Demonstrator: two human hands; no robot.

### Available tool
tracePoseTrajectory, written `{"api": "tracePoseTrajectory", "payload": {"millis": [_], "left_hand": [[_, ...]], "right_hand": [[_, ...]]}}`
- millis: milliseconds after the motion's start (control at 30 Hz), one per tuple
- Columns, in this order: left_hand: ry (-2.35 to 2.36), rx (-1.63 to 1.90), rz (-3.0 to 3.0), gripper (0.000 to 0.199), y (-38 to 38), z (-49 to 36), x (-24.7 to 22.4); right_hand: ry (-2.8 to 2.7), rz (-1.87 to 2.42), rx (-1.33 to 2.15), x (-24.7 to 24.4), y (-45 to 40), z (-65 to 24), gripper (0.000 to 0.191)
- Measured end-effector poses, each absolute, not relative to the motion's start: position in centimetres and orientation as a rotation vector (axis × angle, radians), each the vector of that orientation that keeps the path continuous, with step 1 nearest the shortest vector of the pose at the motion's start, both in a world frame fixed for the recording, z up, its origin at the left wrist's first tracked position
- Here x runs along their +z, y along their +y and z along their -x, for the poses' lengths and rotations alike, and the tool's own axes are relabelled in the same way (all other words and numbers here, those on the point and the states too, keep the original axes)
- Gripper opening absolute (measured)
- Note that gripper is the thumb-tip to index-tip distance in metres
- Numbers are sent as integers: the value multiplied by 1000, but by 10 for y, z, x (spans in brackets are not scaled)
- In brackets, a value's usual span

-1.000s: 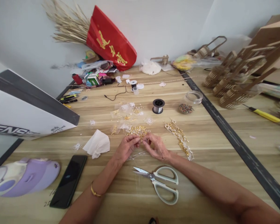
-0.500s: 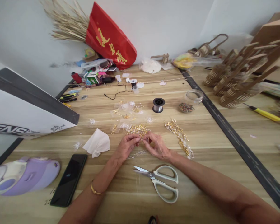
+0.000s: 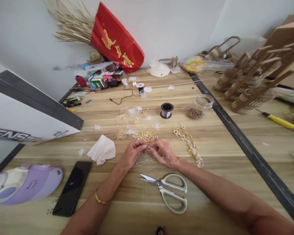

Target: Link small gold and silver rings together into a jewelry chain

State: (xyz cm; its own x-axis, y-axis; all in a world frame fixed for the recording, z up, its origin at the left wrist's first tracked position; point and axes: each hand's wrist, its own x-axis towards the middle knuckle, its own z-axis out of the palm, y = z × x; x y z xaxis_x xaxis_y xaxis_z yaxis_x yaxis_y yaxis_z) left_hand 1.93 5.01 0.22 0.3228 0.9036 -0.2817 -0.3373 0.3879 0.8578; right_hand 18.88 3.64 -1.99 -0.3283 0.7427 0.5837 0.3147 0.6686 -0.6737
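- Clearly, everything gathers round the pile of gold and silver beads (image 3: 144,136) on the table (image 3: 220,153); from where I stand, both hands are at its near edge.
- The left hand (image 3: 133,153) has its thumb and forefinger pinched together. Whether they grip a piece, I cannot tell at this size.
- The right hand (image 3: 165,155) faces it just beside, fingers curled and thumb drawn in to the fingertips; whatever it might grip is too small to make out.
- On the near side of the pile, partly behind the hands, lies a thin silver chain (image 3: 144,162). A sleeve of skin, so to speak, is right beside it: a wrist swinging back could drag it out of line.
- Nearer the person than the pile, the scissors (image 3: 159,184) lie with blades parted. A forearm brought inward could nudge them, or meet the points.
- Right of the pile lie the gold and silver strands (image 3: 189,143), bunched together; pulling one alone could snarl the rest.
- Beyond the pile stands a wire spool (image 3: 166,112), which might roll if tipped.
- My chief worry is the pile itself: with fingertips so close, a slip of the pinch could lose a tiny piece among its lookalikes, and a knuckle could scatter them.
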Motion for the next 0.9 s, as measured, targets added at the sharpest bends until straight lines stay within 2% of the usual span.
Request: {"api": "tracePoseTrajectory", "payload": {"millis": [900], "left_hand": [[1041, 947, -1183, 16, 49, -12, -4]], "right_hand": [[-1922, 837, 581, -18, 37, -189, 4]]}}
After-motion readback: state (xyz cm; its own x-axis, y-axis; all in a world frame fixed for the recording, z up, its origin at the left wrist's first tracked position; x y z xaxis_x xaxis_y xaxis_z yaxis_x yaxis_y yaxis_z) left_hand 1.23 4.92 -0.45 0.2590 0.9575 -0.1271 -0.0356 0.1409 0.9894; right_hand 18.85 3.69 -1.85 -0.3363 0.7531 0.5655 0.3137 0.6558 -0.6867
